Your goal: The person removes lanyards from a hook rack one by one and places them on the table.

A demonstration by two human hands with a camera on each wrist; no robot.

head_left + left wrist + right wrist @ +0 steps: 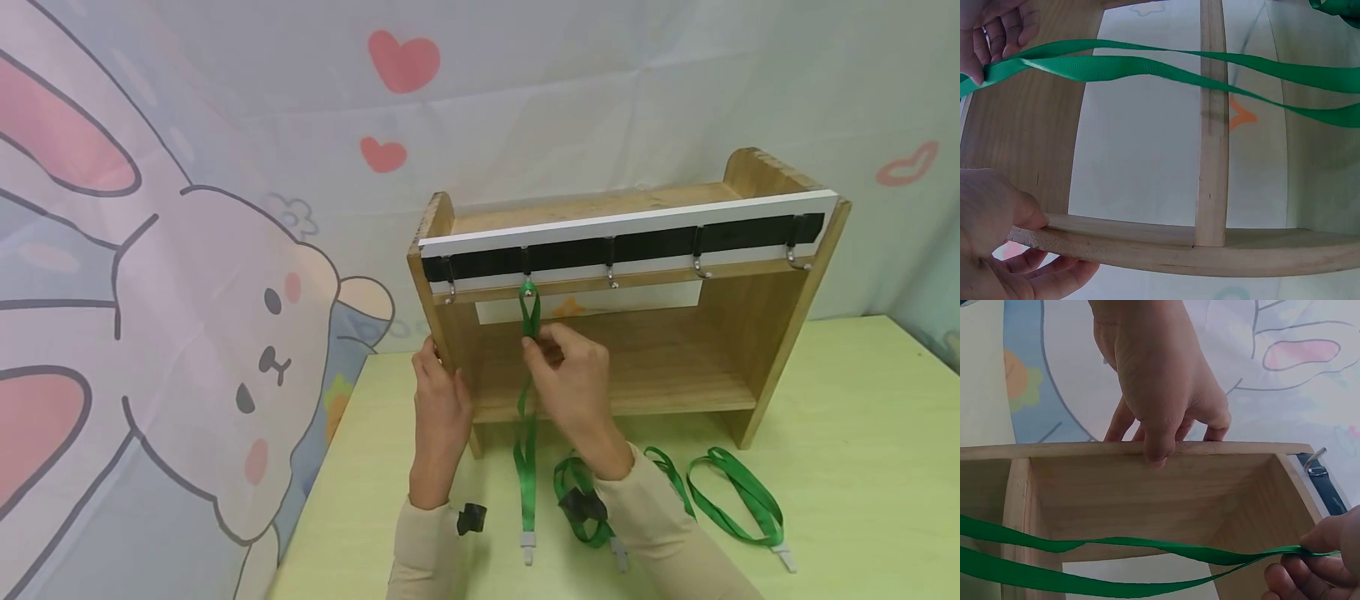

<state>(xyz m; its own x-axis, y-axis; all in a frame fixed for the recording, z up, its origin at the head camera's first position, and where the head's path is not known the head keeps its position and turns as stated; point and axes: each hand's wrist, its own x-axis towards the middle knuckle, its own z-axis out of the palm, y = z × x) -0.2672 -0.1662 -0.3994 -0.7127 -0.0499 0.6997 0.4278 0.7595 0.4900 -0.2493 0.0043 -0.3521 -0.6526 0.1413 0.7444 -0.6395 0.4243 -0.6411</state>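
Observation:
A green lanyard [528, 475] hangs by its loop from the second hook [527, 287] from the left, its white clip [528, 546] lowest. My right hand [573, 379] pinches the lanyard just below that loop, between thumb and fingers. My left hand [441, 398] grips the left side panel of the wooden shelf [615, 358]; in the left wrist view the thumb [1029, 211] lies on the inner side and the fingers [1063, 278] reach round the outer side. In the right wrist view, the two straps of the lanyard [1129, 540] run from the right hand's fingertips across the shelf opening.
A white strip with a black band [570, 251] along the shelf's upper front carries several metal hooks. More green lanyards [738, 492] lie on the pale table [862, 467] in front, one partly behind the right forearm. A printed cloth [225, 333] stands behind and to the left.

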